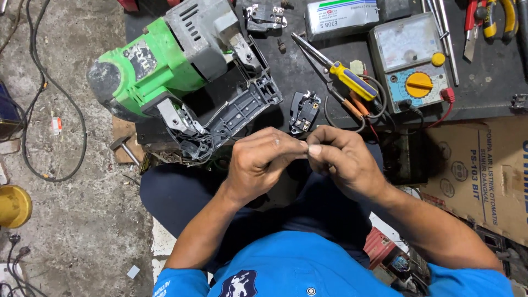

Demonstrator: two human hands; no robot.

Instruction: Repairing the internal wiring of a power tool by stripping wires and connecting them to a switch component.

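My left hand [263, 159] and my right hand [341, 157] meet fingertip to fingertip over my lap, pinching something too small to make out between them. Just beyond them lies a small black switch part [304, 111] on the dark bench. A green and grey power tool [176, 66] with its black handle shell opened rests on the bench edge, to the left of my hands.
A yellow-handled screwdriver [344, 74], long-nose pliers [330, 88] and an analogue multimeter [411, 60] with a red lead lie on the bench. A cardboard box [484, 170] sits at right. A hammer [122, 148], black cables [55, 110] and a yellow container [14, 206] are on the concrete floor.
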